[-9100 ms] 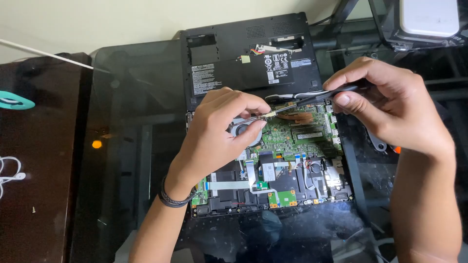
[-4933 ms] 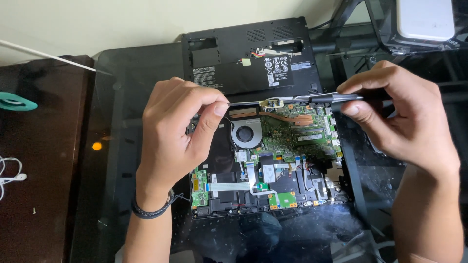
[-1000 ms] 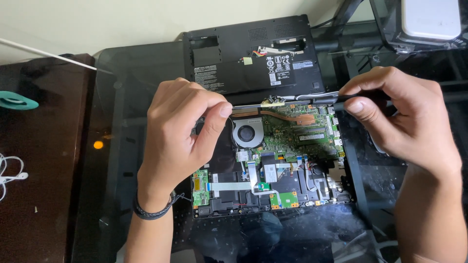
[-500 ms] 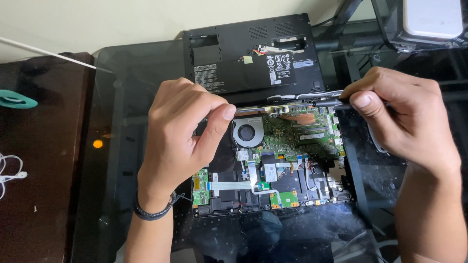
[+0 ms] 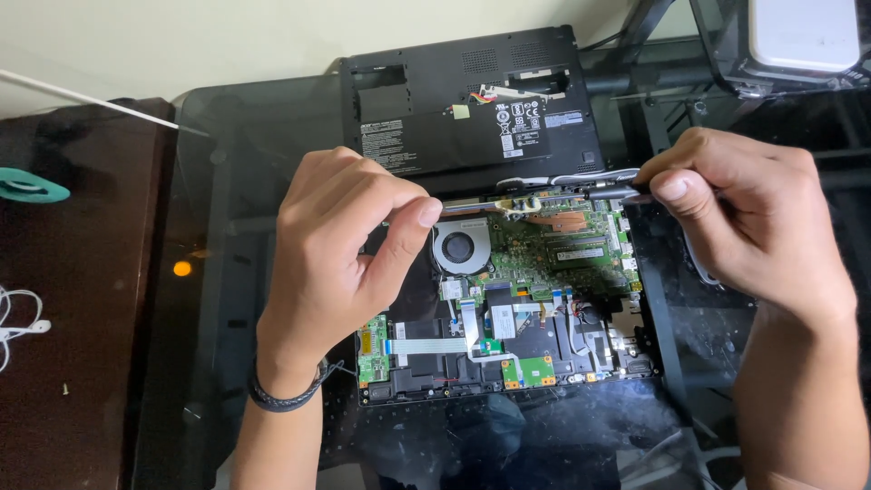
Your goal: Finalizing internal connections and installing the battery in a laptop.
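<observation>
Left hand (image 5: 340, 245) pinching the opened laptop (image 5: 508, 299) edge, right hand (image 5: 753, 218) gripping a half-hidden metal hinge strip (image 5: 581, 179)

Soft, even daylight is falling from above, keeping the picture bright and sharp. The dark glass tabletop (image 5: 227, 299) is reflecting pale patches and showing dust and smudges. Only faint shadows are lying under the hands.

black laptop cover (image 5: 472, 100) | white rectangular labels (image 5: 390, 150), (image 5: 562, 119) | round white sticker (image 5: 502, 116)
</observation>
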